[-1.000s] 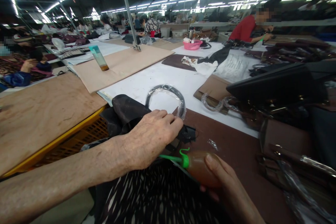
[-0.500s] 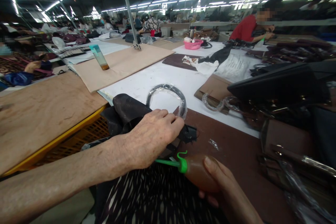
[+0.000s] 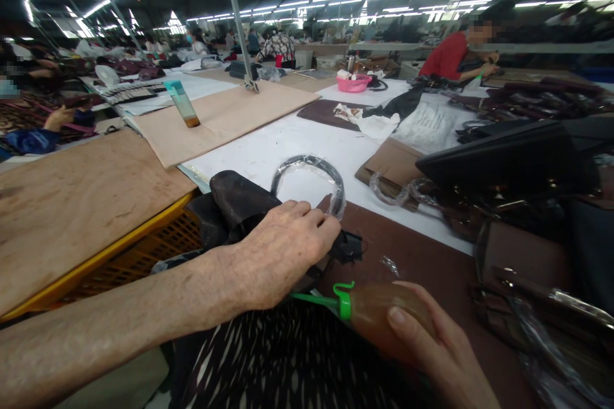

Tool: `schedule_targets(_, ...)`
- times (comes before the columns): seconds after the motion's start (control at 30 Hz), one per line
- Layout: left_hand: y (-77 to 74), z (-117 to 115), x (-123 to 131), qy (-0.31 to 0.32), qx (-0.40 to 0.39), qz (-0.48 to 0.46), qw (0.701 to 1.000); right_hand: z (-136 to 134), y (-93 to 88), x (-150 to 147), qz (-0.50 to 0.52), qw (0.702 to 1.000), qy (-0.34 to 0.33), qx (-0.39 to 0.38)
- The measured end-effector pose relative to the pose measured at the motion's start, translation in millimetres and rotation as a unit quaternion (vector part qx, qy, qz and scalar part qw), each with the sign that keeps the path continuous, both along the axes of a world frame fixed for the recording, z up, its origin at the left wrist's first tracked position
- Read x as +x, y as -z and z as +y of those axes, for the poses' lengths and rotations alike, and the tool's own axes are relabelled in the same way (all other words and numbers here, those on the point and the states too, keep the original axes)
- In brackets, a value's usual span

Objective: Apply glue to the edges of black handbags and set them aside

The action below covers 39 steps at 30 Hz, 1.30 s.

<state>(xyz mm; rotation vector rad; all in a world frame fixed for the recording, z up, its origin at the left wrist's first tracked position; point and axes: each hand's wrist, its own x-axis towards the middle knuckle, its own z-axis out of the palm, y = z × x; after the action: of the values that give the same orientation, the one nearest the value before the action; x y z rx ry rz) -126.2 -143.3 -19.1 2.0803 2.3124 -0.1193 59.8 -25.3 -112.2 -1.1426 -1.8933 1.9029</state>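
My left hand point(image 3: 297, 243) is closed on a black bag point(image 3: 240, 201), its fingers curled over the edge near the handle. The bag's looped handle point(image 3: 309, 163) is wrapped in clear plastic and stands up beyond my knuckles. A frayed black end point(image 3: 351, 247) sticks out to the right of my fingers. In my right hand point(image 3: 426, 332) is a squeeze bottle point(image 3: 378, 313) of brownish liquid with a green cap, lying on its side. Its long green nozzle point(image 3: 314, 298) points left, and its tip is hidden below my left hand.
A brown board point(image 3: 432, 281) lies on the white table under the work. Brown bags point(image 3: 527, 255) and a black bag point(image 3: 508, 160) crowd the right. At left, a wooden board point(image 3: 86, 204) tops a yellow crate point(image 3: 144, 255). A co-worker in red point(image 3: 444, 54) sits at far right.
My right hand and the squeeze bottle have shifted slightly right, drawing the nozzle back a little. My left hand and the bag have moved only slightly right in the view.
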Motion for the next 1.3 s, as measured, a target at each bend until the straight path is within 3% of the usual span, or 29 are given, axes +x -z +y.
schedule_targets(0.6,2.6,-2.1,-1.7,0.002,0.001,-0.017,1.0,-7.4,-2.5,5.6,-0.039,0.997,0.007,0.069)
schedule_targets(0.97,2.7,-1.8,-1.8,0.001,0.002,-0.016,1.0,11.1,32.2,13.1,-0.132,0.973,-0.024,0.186)
schedule_targets(1.3,-7.3,15.4,-13.0,-0.003,-0.016,0.0,1.0,21.3,52.4,9.5,-0.099,0.95,-0.042,0.293)
